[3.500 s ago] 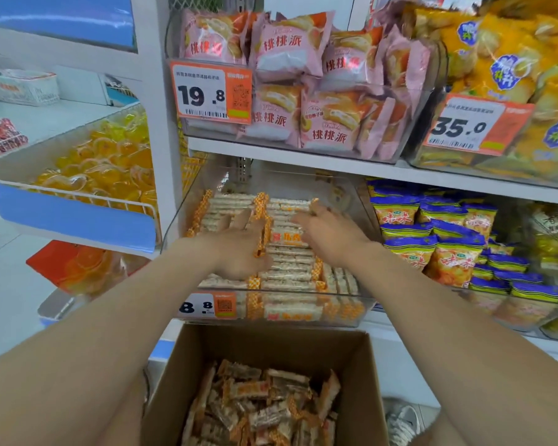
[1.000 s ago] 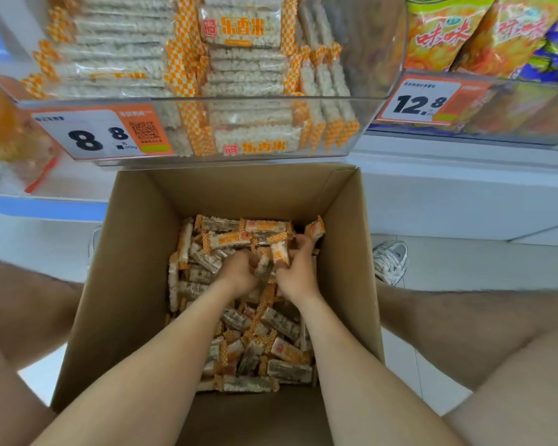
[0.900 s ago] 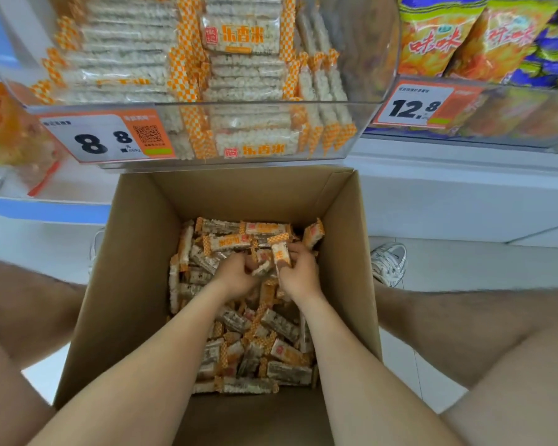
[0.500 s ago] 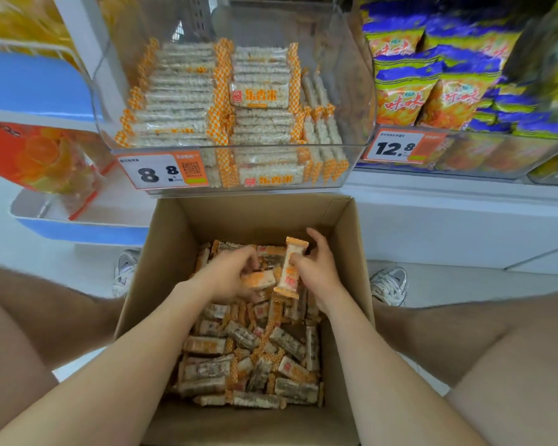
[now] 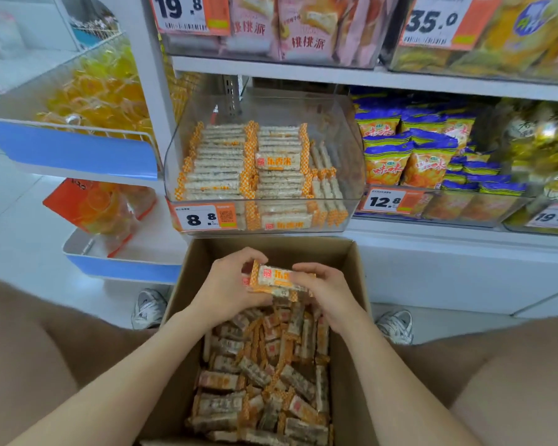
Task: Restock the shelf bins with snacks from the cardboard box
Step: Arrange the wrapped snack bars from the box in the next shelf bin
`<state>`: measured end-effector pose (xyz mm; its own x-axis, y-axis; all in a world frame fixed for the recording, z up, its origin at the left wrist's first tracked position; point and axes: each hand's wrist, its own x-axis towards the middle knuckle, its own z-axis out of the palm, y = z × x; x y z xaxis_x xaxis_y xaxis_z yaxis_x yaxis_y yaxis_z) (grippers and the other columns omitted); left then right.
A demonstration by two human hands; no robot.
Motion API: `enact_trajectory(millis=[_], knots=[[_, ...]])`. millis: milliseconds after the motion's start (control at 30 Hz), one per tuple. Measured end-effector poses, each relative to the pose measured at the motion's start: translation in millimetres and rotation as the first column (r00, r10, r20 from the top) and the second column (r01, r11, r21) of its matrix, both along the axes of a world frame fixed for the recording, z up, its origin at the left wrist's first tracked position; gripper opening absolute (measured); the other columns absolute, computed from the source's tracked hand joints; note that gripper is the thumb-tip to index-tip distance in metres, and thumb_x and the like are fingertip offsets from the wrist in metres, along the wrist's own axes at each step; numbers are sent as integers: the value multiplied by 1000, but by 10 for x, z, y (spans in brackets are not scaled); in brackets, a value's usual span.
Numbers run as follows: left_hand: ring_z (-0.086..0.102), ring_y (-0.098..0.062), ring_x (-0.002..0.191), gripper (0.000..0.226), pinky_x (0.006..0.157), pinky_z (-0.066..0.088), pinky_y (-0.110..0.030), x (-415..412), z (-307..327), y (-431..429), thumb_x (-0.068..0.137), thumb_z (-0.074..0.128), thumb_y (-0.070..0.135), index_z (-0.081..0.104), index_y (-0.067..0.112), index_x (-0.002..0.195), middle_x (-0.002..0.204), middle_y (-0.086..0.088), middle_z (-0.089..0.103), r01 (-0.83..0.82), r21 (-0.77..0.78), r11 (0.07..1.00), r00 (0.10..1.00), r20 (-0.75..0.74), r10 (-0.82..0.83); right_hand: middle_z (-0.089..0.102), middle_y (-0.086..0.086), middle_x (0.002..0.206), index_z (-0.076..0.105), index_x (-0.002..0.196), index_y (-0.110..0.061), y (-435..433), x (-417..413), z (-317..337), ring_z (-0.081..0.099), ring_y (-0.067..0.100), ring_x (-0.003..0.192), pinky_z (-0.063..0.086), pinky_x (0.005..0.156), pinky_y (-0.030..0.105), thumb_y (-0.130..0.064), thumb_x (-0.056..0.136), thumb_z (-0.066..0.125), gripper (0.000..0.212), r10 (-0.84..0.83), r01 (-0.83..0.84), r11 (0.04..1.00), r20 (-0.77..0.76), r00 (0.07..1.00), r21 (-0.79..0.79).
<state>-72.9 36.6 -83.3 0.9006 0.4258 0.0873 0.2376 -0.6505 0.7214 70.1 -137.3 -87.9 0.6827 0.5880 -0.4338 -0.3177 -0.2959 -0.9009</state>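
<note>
From the head view, your left hand [image 5: 229,291] and right hand [image 5: 329,294] curl their fingers around opposite ends of a small bundle of snack bars [image 5: 276,278], pinching it between them over the far end of the cardboard box [image 5: 351,268]. Below your grip and toward you, loose bars [image 5: 264,375] fill the box. Above and beyond your grip sits the clear shelf bin [image 5: 264,107], with rows of the same bars [image 5: 226,162] stacked inside and an 8.8 price tag [image 5: 203,217] on its front.
</note>
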Motion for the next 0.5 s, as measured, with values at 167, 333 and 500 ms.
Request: enact_trajectory(millis=[167, 333, 500], knots=[[60, 5, 105, 63, 88, 43, -12, -5, 489, 18, 62, 98, 45, 67, 37, 116, 110, 24, 64, 173, 158, 972, 983, 32, -181, 76, 14, 119, 78, 122, -14, -39, 87, 443, 73, 30, 114, 59, 97, 48, -8, 88, 81, 34, 248, -233, 959, -80, 965, 161], [59, -1, 112, 56, 92, 46, -18, -30, 967, 4, 70, 94, 48, 69, 30, 117, 118, 16, 62, 241, 229, 943, 952, 135, -276, 71, 13, 133, 69, 135, -11, -17, 123, 833, 65, 29, 128, 49, 113, 46, -5, 93, 74, 43, 452, -427, 866, -41, 891, 262], [52, 3, 129, 61, 104, 37, -11, 58, 1412, 61, 73, 93, 46, 68, 31, 127, 134, 18, 58, 185, 259, 948, 942, 227, -246, 75, -10, 125, 75, 128, -22, 122, 96, 1347, 66, 6, 121, 48, 107, 31, -10, 99, 65, 32, 327, -404, 906, 393, 859, 130]])
